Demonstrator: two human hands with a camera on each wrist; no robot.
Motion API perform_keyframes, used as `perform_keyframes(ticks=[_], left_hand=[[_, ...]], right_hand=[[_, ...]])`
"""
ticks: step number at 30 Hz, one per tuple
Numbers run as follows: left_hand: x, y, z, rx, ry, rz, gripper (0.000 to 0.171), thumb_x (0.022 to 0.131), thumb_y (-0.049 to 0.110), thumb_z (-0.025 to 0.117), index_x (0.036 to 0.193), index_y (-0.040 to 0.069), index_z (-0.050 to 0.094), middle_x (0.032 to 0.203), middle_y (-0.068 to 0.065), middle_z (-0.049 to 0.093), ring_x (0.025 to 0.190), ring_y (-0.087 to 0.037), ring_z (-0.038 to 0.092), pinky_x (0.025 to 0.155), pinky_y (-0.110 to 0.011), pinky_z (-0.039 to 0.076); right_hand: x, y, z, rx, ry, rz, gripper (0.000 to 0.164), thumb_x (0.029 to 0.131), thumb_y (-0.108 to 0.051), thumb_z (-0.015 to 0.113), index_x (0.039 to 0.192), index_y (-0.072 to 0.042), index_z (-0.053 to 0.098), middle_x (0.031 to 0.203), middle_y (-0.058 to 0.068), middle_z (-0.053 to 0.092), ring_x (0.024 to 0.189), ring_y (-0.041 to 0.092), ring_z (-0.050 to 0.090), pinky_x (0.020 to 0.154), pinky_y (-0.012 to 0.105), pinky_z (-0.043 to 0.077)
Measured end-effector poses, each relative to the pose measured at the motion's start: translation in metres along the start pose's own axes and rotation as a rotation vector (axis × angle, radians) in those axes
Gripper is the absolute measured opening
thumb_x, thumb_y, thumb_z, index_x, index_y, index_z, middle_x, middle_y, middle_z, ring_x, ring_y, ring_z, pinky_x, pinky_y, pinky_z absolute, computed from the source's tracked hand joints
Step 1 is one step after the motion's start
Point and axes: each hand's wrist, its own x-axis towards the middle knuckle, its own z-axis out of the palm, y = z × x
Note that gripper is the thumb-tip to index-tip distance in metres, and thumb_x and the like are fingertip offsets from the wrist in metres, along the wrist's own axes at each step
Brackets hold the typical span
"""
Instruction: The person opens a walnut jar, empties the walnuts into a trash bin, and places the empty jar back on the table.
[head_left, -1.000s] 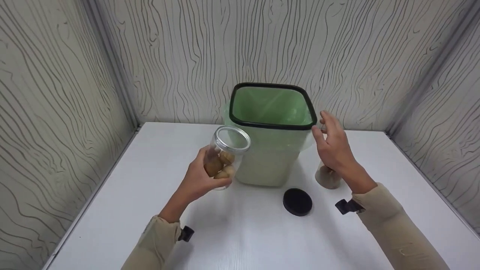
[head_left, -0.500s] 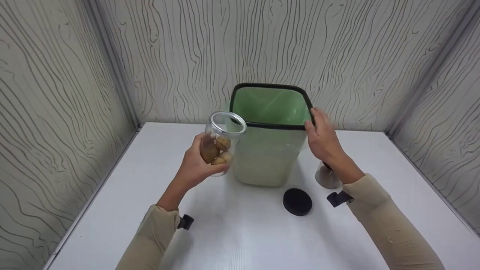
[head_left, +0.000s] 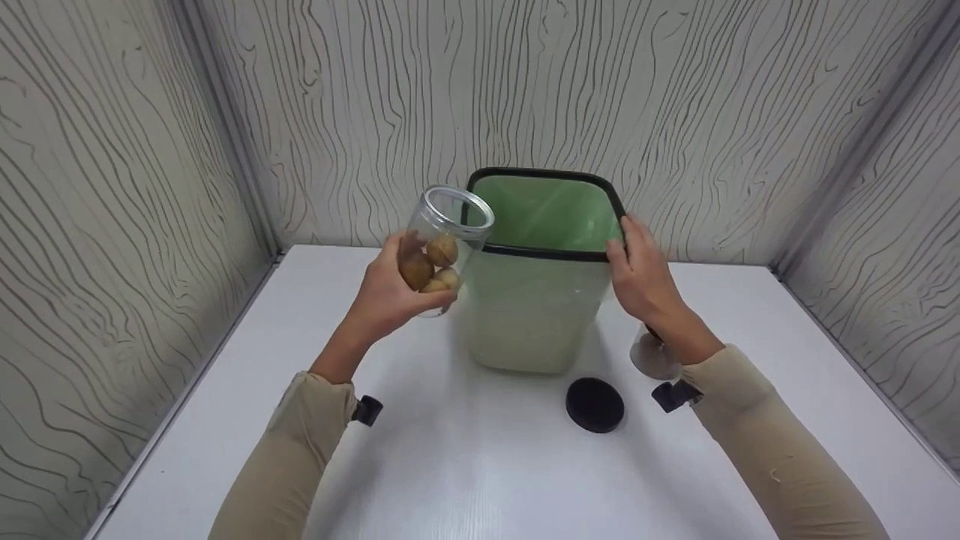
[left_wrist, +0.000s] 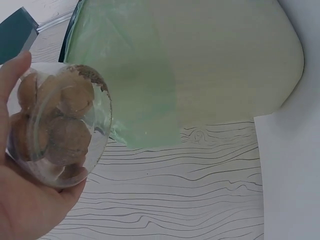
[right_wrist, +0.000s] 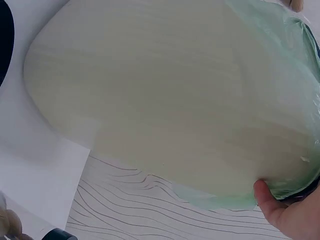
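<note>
My left hand (head_left: 386,296) grips a clear, lidless jar (head_left: 450,225) and holds it raised, tilted slightly right, at the bin's left rim. Inside the jar are several round brown walnuts (left_wrist: 67,140). The trash bin (head_left: 525,322) is pale, with a black rim and a green bag (head_left: 536,206) lining it and folded over the outside. My right hand (head_left: 646,274) holds the bin's right rim, thumb on the near outer side and fingers along the edge. In the right wrist view the thumb (right_wrist: 270,202) presses against the bag just under the rim.
A round black lid (head_left: 595,405) lies on the white table (head_left: 450,465) in front of the bin. A second clear jar (head_left: 654,356) with brownish contents stands to the right, partly hidden by my right wrist. Wood-patterned walls (head_left: 360,112) enclose the back and sides.
My left hand has raised the jar from low beside the bin up to its rim. My right hand has moved left from beside the bin and taken hold of its right rim.
</note>
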Motion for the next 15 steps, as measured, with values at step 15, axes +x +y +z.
perform_keyframes(ticks=[15], left_hand=[[0.024, 0.014, -0.019, 0.282, 0.069, 0.039, 0.095, 0.071, 0.04, 0.083, 0.146, 0.01, 0.033, 0.138, -0.012, 0.049, 0.125, -0.029, 0.054, 0.101, -0.046, 0.049]], right_hand=[[0.002, 0.002, 0.0, -0.009, -0.008, -0.007, 0.064, 0.104, -0.033, 0.027, 0.153, 0.007, 0.013, 0.16, 0.026, 0.014, 0.149, 0.041, 0.013, 0.121, 0.054, 0.013]])
